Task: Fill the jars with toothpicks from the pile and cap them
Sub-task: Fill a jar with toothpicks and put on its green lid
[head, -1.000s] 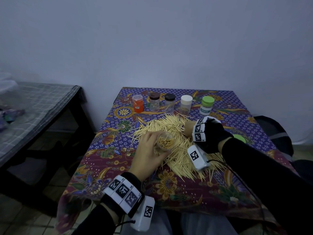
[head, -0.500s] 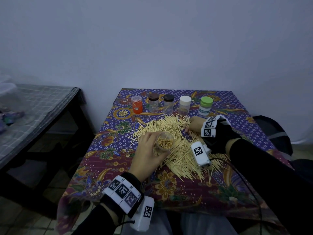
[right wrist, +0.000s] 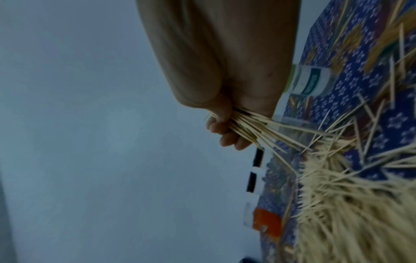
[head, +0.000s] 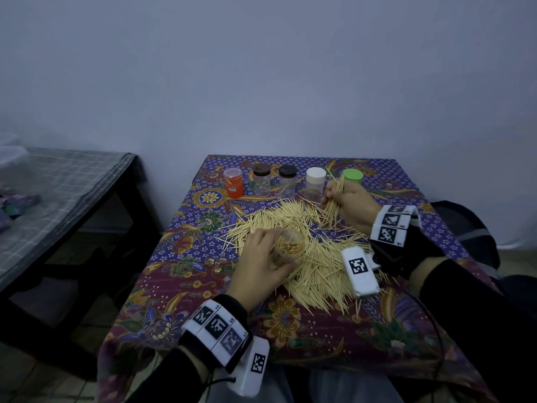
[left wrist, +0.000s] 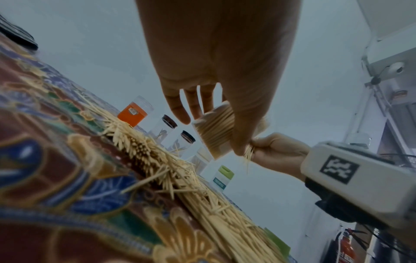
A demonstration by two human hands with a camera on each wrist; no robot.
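A big pile of toothpicks [head: 313,257] lies spread on the patterned tablecloth [head: 186,274]. My left hand [head: 261,263] grips a clear open jar [head: 289,247] packed with toothpicks, held upright over the pile; the jar [left wrist: 213,131] shows in the left wrist view between thumb and fingers. My right hand [head: 350,203] is lifted at the pile's far right and clutches a bundle of toothpicks [head: 334,196], seen fanning from the fist [right wrist: 245,128] in the right wrist view. Capped jars stand in a row at the back: orange [head: 233,183], two dark-lidded [head: 261,180], white [head: 315,181], green [head: 352,176].
A green lid [left wrist: 279,240] lies on the cloth at the pile's near right. A dark side table with a checked cloth [head: 58,199] stands to the left. The wall runs just behind the jar row. A cable [head: 436,330] trails from my right wrist.
My right hand has moved from the pile's right side up and toward the back, lifting a bundle of toothpicks. My left hand and its jar have stayed put.
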